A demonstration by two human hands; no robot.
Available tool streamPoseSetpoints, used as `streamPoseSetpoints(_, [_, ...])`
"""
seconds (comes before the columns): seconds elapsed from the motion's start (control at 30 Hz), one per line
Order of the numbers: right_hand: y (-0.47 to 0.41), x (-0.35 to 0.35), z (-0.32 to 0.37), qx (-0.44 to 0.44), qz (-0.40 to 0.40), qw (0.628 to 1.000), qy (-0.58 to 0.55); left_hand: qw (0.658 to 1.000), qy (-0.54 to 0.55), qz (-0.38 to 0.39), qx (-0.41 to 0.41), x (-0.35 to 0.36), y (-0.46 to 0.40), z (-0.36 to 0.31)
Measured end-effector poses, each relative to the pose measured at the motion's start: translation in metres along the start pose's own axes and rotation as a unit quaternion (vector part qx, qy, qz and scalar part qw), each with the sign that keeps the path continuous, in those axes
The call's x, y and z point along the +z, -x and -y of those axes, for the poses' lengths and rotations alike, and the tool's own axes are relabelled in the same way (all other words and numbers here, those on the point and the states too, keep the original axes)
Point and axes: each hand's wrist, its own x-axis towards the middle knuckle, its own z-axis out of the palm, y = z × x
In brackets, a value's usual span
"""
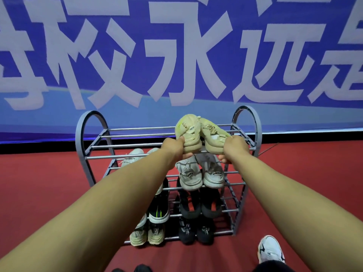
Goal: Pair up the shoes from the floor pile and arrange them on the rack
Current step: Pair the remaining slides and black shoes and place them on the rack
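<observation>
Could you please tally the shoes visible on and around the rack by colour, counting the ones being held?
Yellow-beige shoes, held at the top shelf: 2
White or cream shoes on the rack: 4
Beige shoes, bottom shelf: 2
Black shoes on the rack: 6
White shoe on the floor: 1
Total: 15

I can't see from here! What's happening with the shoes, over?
Both hands gripping beige pair. At rack top shelf. Nothing blocking.

banner (176,55): blue, large white characters, behind everything | floor (49,173): red carpet | baseboard (29,148): black strip between banner and floor
</observation>
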Motion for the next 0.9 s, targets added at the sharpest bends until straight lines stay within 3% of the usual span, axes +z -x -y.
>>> streamPoseSetpoints(0.3, [-0.005,0.020,-0.002,0.002,-0.060,0.998,-0.015,1.000,-0.004,-0.026,-0.002,0.006,-0.005,0.003])
streamPoseSetpoints(0.47, [0.002,0.005,0.006,0.017,0.023,1.000,-0.001,0.999,-0.043,-0.006,-0.008,0.007,-0.008,-0.003])
streamPoseSetpoints(0.6, [-0.001,-0.003,0.007,-0.008,0.071,0.997,0.029,0.988,-0.151,0.015,0.011,0.002,-0.011,-0.009])
streamPoseSetpoints(0.7, [-0.001,-0.005,0.004,-0.014,0.091,0.995,0.038,0.947,-0.316,0.027,0.046,-0.007,-0.009,-0.018])
streamPoseSetpoints(0.8, [0.000,-0.006,-0.004,-0.046,0.089,0.993,0.070,0.848,-0.524,0.005,0.080,-0.009,0.004,-0.026])
streamPoseSetpoints(0.87, [0.009,-0.004,-0.010,-0.088,0.016,0.989,0.119,0.788,-0.595,-0.069,0.142,-0.008,0.017,-0.021])
streamPoseSetpoints(0.9, [0.017,-0.002,-0.014,-0.107,-0.036,0.987,0.113,0.792,-0.576,-0.096,0.175,-0.006,0.026,-0.013])
